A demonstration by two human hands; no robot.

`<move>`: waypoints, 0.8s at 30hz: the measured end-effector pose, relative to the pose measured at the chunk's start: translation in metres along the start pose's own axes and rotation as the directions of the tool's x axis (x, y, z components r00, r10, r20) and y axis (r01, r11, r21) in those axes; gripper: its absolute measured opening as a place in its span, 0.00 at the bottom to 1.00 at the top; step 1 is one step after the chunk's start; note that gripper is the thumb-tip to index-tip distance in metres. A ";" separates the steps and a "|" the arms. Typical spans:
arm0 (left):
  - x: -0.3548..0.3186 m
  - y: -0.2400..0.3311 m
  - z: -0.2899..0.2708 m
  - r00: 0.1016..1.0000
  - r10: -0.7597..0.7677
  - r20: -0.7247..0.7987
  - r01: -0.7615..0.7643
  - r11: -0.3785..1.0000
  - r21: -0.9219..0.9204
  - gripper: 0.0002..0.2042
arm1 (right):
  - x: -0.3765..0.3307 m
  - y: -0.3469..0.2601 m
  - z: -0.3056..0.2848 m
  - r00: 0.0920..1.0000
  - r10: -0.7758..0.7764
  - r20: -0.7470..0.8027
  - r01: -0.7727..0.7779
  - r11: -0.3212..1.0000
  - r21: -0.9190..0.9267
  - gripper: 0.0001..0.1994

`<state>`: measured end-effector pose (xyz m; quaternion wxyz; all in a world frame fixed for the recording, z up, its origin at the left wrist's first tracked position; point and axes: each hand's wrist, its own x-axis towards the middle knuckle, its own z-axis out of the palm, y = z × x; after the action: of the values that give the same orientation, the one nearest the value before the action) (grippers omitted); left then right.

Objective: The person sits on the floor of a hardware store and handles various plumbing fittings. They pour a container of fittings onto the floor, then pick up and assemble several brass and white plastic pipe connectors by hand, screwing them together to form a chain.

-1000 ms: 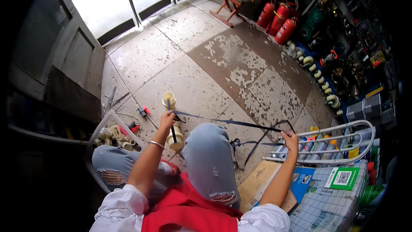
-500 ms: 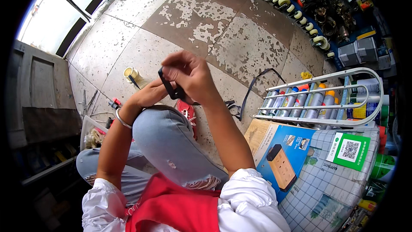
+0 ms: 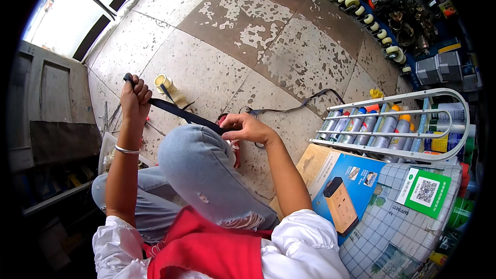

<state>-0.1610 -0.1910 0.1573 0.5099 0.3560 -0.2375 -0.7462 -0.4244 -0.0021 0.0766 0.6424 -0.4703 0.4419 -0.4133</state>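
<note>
A black strap (image 3: pixel 181 112) is stretched above my bent knee, between my two hands. My left hand (image 3: pixel 135 97) is closed in a fist around its left end, and a short bit sticks out above the fingers. Fingers and thumb of my right hand (image 3: pixel 247 128) pinch the other end, beside the knee. Behind the strap, a pale yellow cylinder (image 3: pixel 163 81) stands on the floor, with a dark strip hanging over its side. Another dark strap (image 3: pixel 294 107) lies along the floor, curving off to the right beyond my right hand.
On the right, a white metal rack (image 3: pixel 382 144) holds several spray cans, beside a grid-patterned surface (image 3: pixel 356 258) bearing a blue printed box (image 3: pixel 330 175) and a green card (image 3: pixel 423 191). Caster wheels (image 3: pixel 367 19) line the far right. A white tub (image 3: pixel 107 147) sits left of my knee.
My hands were together above my knee with the black strap bunched. Now the left hand has moved left and the right hand lower, drawing the strap out straight between them.
</note>
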 end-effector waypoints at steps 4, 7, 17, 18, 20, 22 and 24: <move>0.009 0.013 0.013 0.981 -0.029 0.192 0.100 0.924 -0.370 0.11 | -0.008 0.025 0.004 0.992 0.116 -0.052 -0.111 0.989 0.096 0.27; 0.021 0.033 -0.006 0.994 -0.041 0.098 0.078 0.907 -0.413 0.12 | -0.029 0.017 0.017 0.958 0.283 -0.048 -0.258 0.922 0.287 0.32; 0.067 0.116 -0.129 0.828 0.335 -0.450 -0.419 0.902 -0.099 0.12 | -0.215 0.225 -0.128 -0.139 0.520 -0.843 -0.259 0.802 0.538 0.06; 0.061 0.099 -0.114 0.853 0.311 -0.419 -0.349 0.937 -0.015 0.11 | -0.193 0.220 -0.113 -0.113 0.541 -0.833 -0.203 0.808 0.553 0.07; 0.054 0.067 -0.081 0.965 0.159 -0.207 -0.137 0.983 0.119 0.10 | -0.135 0.189 -0.084 0.104 0.502 -0.859 -0.082 0.865 0.495 0.09; 0.017 0.014 0.006 0.993 -0.097 -0.069 0.116 0.929 0.352 0.12 | -0.091 0.144 -0.060 0.411 0.381 -0.828 0.047 0.899 0.436 0.10; -0.008 0.003 0.054 0.888 -0.392 0.241 0.293 0.885 0.361 0.12 | -0.061 0.090 -0.056 0.571 0.313 -0.759 0.140 0.874 0.465 0.11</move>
<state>-0.1990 -0.1849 0.1958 0.2615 0.3487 -0.3622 -0.8239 -0.4836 0.0616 -0.0092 0.4803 -0.0299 0.5941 -0.6445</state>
